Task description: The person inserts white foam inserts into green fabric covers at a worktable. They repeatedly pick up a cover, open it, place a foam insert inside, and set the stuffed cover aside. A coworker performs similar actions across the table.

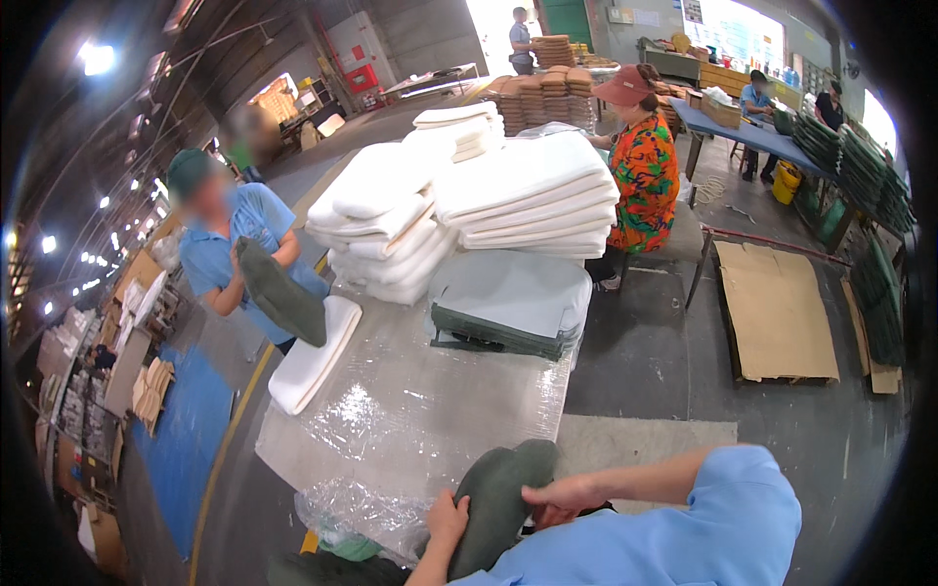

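A light-blue sleeve [752, 498] lies nearest, and just beside it a dark green cushion [495, 498] is held close before the body. The left fingers [459, 506] are bent closed around its left edge; the right fingers [549, 518] grip its right edge, thumb on the near face — perhaps this two-sided hold keeps the soft shape from folding. To the left of the left fingers lies crumpled clear plastic [366, 508]. Ahead of both hands, the plastic-covered desk [420, 400] carries white pads [528, 186], laid flat — probably so that the soft piles stay stable.
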Available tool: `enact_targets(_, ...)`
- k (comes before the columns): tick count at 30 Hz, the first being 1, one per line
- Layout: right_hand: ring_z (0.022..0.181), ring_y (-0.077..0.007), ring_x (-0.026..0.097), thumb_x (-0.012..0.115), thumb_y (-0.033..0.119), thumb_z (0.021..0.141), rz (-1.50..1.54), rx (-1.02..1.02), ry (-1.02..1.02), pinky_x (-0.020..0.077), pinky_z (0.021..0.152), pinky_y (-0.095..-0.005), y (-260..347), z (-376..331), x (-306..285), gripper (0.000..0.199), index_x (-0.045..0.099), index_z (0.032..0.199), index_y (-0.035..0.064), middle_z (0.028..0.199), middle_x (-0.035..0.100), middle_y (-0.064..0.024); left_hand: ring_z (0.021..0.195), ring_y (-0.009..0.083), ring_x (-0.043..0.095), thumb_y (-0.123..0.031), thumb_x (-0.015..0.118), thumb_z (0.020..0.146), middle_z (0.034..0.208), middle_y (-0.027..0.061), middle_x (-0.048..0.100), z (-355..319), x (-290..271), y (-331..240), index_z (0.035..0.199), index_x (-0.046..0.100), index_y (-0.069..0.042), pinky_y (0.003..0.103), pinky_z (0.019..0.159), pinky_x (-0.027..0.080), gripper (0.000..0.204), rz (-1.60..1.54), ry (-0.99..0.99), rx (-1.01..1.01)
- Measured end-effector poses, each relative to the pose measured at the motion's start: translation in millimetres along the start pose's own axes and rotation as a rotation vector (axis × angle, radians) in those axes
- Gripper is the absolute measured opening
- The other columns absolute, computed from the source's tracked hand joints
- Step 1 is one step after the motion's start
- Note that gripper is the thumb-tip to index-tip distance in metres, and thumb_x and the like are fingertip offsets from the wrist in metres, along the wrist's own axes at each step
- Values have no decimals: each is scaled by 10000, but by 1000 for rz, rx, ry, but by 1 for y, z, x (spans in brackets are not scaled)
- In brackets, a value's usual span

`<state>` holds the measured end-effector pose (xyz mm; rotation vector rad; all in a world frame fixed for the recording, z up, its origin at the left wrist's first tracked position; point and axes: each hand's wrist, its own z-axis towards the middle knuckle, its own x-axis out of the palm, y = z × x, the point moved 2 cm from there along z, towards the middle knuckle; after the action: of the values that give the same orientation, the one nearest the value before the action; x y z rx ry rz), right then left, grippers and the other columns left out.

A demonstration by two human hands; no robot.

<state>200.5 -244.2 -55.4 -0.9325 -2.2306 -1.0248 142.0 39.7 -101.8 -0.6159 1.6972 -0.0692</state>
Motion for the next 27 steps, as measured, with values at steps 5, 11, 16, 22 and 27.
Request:
enact_targets(5,867,-130,713,706,449,1027,-715,-316,171,540,672,-325,128,-1,64,419,664,1258,102,1041,704,-9,852,457,710,-346,662,1023,924,203,728,-25,1,27,1094,640,-90,575,720,535,266,-77,-308,46)
enact_targets(11,688,-190,696,809,355,935,-1237,213,-360,526,530,-383,158,107,-63,606,568,1449,142,952,734,-65,789,450,682,-333,707,1009,843,188,699,-19,6,21,944,633,-73,552,693,518,278,-161,-353,111)
enact_targets(16,598,-168,667,592,325,1060,-664,143,-429,462,432,-325,148,138,-80,348,602,1344,124,936,736,-70,964,412,746,-516,815,888,990,236,762,-40,-8,69,1092,717,-23,516,817,557,542,-331,-37,-260)
enact_targets(22,706,-288,740,464,264,1136,239,-201,-674,569,451,-381,108,156,-79,353,458,1343,-21,1073,660,-197,1003,523,672,-560,542,1060,1016,326,707,-27,24,73,968,718,27,576,853,509,620,-324,30,-344)
enact_targets(27,691,-239,713,440,306,1161,-25,-178,-834,568,520,-319,118,152,-54,414,461,1419,-17,1202,623,-165,886,533,661,-465,555,1074,880,301,692,-30,28,66,892,648,12,593,777,496,518,-322,-138,-408)
